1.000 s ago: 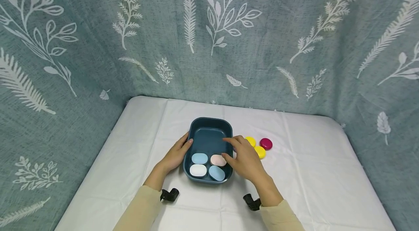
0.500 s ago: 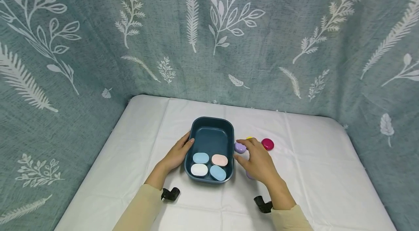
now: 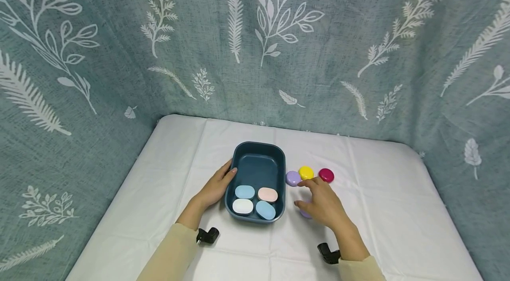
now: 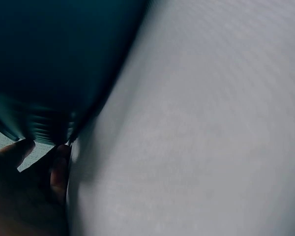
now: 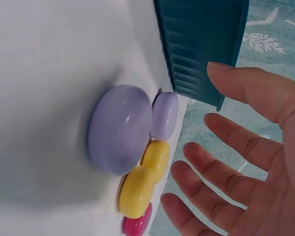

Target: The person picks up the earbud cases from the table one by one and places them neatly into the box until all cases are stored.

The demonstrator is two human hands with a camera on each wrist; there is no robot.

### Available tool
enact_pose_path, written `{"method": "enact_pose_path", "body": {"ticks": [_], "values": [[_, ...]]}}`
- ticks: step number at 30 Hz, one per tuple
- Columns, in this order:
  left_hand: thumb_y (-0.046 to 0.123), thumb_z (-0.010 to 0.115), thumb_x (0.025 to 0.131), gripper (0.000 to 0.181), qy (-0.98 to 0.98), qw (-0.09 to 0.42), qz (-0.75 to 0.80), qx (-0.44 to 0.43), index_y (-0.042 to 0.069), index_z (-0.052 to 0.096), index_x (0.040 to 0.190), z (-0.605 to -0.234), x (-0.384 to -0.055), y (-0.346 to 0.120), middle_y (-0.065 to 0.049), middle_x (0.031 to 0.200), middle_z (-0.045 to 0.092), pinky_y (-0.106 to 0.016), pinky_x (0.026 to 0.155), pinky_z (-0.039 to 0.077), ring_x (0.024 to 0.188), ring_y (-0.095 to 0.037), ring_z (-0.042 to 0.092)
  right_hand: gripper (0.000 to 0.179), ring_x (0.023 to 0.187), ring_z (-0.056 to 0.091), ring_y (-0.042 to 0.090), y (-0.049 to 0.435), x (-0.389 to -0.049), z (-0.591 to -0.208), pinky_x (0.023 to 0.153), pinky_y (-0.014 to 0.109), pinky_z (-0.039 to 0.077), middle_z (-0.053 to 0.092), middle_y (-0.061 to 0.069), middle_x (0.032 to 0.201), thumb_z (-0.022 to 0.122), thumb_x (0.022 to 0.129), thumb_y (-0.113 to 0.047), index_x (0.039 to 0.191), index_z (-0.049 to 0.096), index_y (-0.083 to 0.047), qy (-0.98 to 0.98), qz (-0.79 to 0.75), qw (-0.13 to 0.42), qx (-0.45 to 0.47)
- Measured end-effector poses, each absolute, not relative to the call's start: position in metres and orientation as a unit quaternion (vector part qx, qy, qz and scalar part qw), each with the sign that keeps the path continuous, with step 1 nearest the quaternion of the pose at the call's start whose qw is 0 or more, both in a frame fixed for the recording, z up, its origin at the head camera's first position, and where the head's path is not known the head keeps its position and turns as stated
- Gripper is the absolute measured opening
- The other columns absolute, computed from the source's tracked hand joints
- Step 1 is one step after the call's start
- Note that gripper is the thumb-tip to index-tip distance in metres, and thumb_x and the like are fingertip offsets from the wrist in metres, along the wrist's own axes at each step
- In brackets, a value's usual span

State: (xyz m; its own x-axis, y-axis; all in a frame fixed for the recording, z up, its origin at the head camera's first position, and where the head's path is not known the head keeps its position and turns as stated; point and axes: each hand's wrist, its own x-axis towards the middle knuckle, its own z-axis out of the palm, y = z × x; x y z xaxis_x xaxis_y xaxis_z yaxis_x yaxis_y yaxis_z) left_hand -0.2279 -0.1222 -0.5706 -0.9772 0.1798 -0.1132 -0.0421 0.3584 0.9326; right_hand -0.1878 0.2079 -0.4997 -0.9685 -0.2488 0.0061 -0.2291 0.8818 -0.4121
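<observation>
My left hand (image 3: 213, 190) holds the left side of a dark blue rectangular tub (image 3: 256, 168), thumb over its rim and fingers along the outer wall. Inside its near end lie several oval pieces: two light blue (image 3: 245, 192), one white (image 3: 242, 206) and one pink (image 3: 268, 194). To the right of the tub, my right hand (image 3: 324, 203) hovers with spread, bent fingers. Below it a glossy purple rounded disc (image 5: 120, 130) lies on the cloth, mostly hidden in the head view. No object is between the right fingers.
Beyond the right hand lie another purple disc (image 3: 293, 178), a yellow disc (image 3: 306, 172) and a crimson disc (image 3: 326, 175). A second yellow disc (image 5: 137, 191) shows in the right wrist view. White cloth (image 3: 191, 254) covers the table; a patterned curtain (image 3: 239, 95) stands behind.
My right hand has moved from over the tub's right rim to the right and toward me, uncovering the far purple disc. The left hand stays on the tub.
</observation>
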Motion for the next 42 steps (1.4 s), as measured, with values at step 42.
{"method": "enact_pose_path", "body": {"ticks": [42], "values": [[0.065, 0.036, 0.096, 0.068, 0.817, 0.096, 0.566, 0.053, 0.032, 0.022, 0.154, -0.573, -0.226, -0.126, 0.003, 0.159, 0.026, -0.051, 0.12, 0.019, 0.148, -0.021, 0.022, 0.042, 0.087, 0.057, 0.018, 0.213, -0.187, -0.504, 0.074, 0.034, 0.047, 0.059, 0.003, 0.098, 0.081, 0.076, -0.025, 0.113, 0.066, -0.013, 0.969, -0.224, 0.054, -0.091]]}}
